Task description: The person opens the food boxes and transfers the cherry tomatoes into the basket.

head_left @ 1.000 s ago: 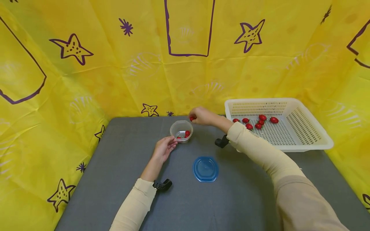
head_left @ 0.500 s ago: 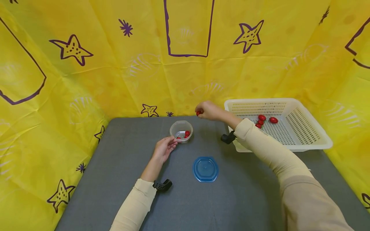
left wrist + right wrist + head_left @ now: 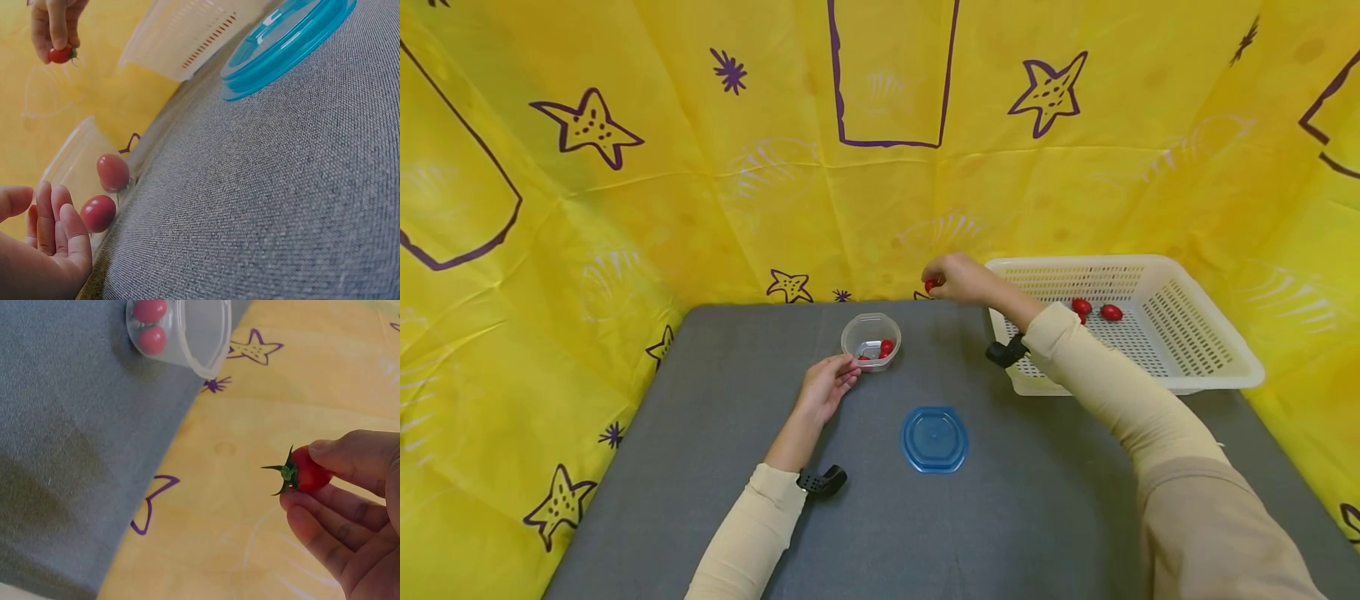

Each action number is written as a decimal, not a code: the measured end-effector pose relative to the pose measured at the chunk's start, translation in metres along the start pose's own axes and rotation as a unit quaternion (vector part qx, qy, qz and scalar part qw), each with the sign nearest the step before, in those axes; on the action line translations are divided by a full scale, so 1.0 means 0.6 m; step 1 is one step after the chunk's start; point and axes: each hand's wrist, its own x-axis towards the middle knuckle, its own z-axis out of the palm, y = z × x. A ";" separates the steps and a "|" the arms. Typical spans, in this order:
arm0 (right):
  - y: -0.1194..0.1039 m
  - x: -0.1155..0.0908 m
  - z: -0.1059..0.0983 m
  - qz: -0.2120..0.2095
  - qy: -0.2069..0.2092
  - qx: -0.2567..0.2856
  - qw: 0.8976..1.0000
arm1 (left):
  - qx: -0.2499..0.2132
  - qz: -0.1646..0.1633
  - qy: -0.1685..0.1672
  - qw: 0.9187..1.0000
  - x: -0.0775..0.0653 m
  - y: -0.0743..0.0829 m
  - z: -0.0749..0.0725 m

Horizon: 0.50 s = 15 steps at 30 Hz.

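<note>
My right hand [image 3: 964,278] pinches a red cherry tomato [image 3: 312,470] with a green leafy top between thumb and fingertips. In the head view it is above the table's far edge, by the basket's left end. My left hand [image 3: 826,385] holds the near-left rim of a small clear plastic container [image 3: 871,318], thumb and fingers at the rim. The container stands on the table with a few cherry tomatoes [image 3: 886,347] in it; the left wrist view shows two tomatoes [image 3: 99,213] through its wall. A blue lid [image 3: 934,440] lies flat in front of the container.
A white perforated plastic basket [image 3: 1210,367] stands at the right back, with several cherry tomatoes [image 3: 1111,312]; my right forearm hides part of it. Grey cloth covers the table [image 3: 1000,517]. A yellow patterned curtain [image 3: 880,208] hangs close behind and at both sides.
My right hand has moved right and slightly up, away from the container, still holding the cherry tomato. The left hand, container and lid have stayed put.
</note>
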 end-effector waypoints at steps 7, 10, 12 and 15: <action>0.015 -0.006 -0.006 0.007 0.005 -0.003 1.000 | 0.003 0.000 -0.002 1.000 0.001 -0.001 -0.001; 0.024 -0.010 -0.010 0.018 0.009 -0.004 1.000 | 0.001 -0.001 -0.001 1.000 0.001 -0.001 -0.001; 0.028 -0.013 -0.013 0.027 0.012 -0.002 1.000 | 0.000 0.002 -0.004 1.000 0.002 -0.001 -0.001; 0.035 -0.017 -0.018 0.038 0.017 0.003 0.999 | -0.004 0.008 -0.010 1.000 0.003 -0.002 -0.001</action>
